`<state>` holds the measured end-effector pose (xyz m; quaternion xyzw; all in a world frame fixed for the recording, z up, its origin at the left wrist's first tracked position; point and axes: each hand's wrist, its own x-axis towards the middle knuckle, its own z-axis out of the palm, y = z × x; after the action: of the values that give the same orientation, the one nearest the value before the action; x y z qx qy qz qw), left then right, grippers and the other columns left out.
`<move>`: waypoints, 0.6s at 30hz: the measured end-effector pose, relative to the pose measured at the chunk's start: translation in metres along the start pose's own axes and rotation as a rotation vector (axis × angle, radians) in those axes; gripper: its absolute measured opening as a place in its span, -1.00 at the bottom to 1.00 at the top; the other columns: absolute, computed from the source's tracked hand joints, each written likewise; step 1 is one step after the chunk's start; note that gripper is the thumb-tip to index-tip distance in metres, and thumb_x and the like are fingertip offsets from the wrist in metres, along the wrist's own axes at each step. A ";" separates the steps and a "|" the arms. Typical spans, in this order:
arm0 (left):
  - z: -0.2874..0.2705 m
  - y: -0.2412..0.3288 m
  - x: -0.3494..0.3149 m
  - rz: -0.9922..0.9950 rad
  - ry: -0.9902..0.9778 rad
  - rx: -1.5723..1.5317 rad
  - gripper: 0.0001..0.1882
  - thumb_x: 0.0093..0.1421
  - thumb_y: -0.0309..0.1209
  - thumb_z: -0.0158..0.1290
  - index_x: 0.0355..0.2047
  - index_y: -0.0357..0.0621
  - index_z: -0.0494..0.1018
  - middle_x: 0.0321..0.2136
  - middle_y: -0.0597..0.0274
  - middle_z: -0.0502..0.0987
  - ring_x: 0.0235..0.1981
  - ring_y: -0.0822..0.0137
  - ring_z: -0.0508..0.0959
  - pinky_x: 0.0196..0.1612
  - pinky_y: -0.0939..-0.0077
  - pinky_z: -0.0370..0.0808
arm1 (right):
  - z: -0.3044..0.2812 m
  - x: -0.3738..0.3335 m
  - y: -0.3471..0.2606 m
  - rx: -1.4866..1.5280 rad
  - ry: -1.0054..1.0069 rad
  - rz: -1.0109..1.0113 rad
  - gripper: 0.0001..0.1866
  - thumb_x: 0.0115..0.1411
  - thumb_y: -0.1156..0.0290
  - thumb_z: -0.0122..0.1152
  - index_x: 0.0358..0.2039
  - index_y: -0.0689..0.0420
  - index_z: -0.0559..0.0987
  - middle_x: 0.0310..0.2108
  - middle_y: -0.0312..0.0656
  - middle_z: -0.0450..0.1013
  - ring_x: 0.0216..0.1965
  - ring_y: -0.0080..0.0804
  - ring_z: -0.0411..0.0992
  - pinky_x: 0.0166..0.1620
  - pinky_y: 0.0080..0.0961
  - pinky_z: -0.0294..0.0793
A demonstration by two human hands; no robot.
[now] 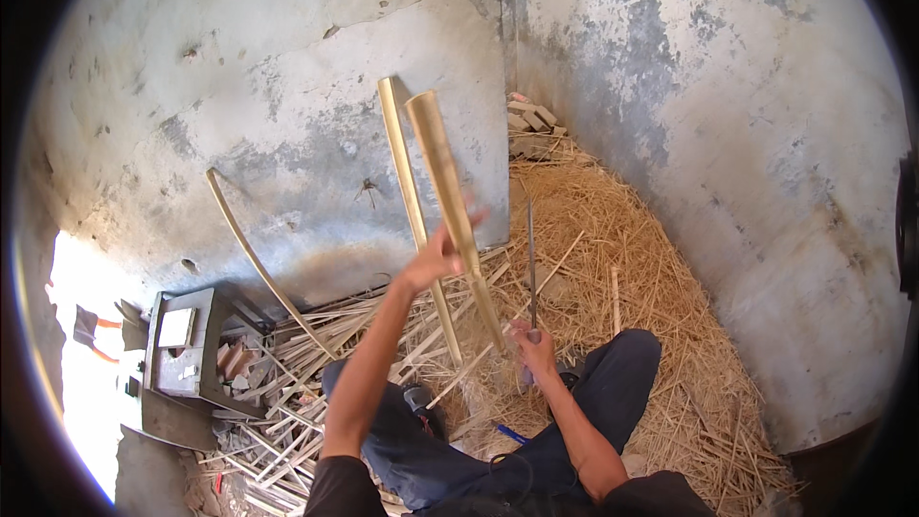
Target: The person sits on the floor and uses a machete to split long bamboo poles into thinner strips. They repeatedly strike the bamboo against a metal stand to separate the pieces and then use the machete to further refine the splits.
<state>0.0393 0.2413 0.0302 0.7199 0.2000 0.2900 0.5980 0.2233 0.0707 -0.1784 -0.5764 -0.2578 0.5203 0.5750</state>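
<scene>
My left hand (438, 260) is closed around a split bamboo pole (442, 168), slightly blurred. The pole stands tilted in front of me, its wide end up and its lower end close to my right hand (536, 352). That hand is closed on the handle of a knife, whose long, thin blade (531, 258) points upward, seen nearly edge-on. Just left of the held pole, another bamboo length (406, 168) leans on the wall, its foot among the strips between my legs.
A thin curved bamboo strip (251, 244) leans against the wall at left. Beside it stands a dark metal box-like stand (196, 349). Loose bamboo strips (287, 455) and a heap of shavings (613, 239) cover the floor. Bricks (531, 118) lie in the far corner.
</scene>
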 end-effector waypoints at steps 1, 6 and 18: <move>0.006 -0.037 -0.011 0.039 0.018 -0.017 0.49 -0.28 0.36 0.43 0.50 -0.01 -0.13 0.40 -0.03 0.19 0.44 0.01 0.15 0.42 -0.16 0.21 | 0.002 -0.001 -0.002 0.018 -0.017 -0.009 -0.71 0.28 0.35 0.31 -0.02 0.17 0.65 -0.60 -0.46 0.34 -0.66 -0.70 0.21 -0.60 -0.60 0.16; 0.047 -0.083 -0.027 0.057 0.245 -0.165 -0.36 0.17 0.02 0.31 0.07 -0.10 0.37 -0.09 0.14 0.55 0.03 0.23 0.55 0.15 0.17 0.50 | -0.012 -0.002 0.000 0.117 -0.054 0.010 -0.72 0.33 0.29 0.24 -0.02 0.16 0.61 -0.67 -0.51 0.21 -0.72 -0.73 0.11 -0.62 -0.62 0.10; 0.081 -0.087 0.012 -0.026 0.707 0.012 -0.60 0.36 -0.09 0.16 -0.46 -0.15 0.53 -0.61 0.51 0.32 -0.53 0.60 0.31 -0.43 0.59 0.27 | -0.016 -0.018 0.128 0.433 0.104 0.529 -0.81 0.22 0.27 0.19 -0.44 0.04 0.40 -0.73 -0.44 0.12 -0.78 -0.59 0.08 -0.64 -0.52 0.14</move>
<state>0.1065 0.2067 -0.0617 0.5759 0.4053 0.5125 0.4913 0.1929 0.0222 -0.2954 -0.5136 0.0464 0.6640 0.5415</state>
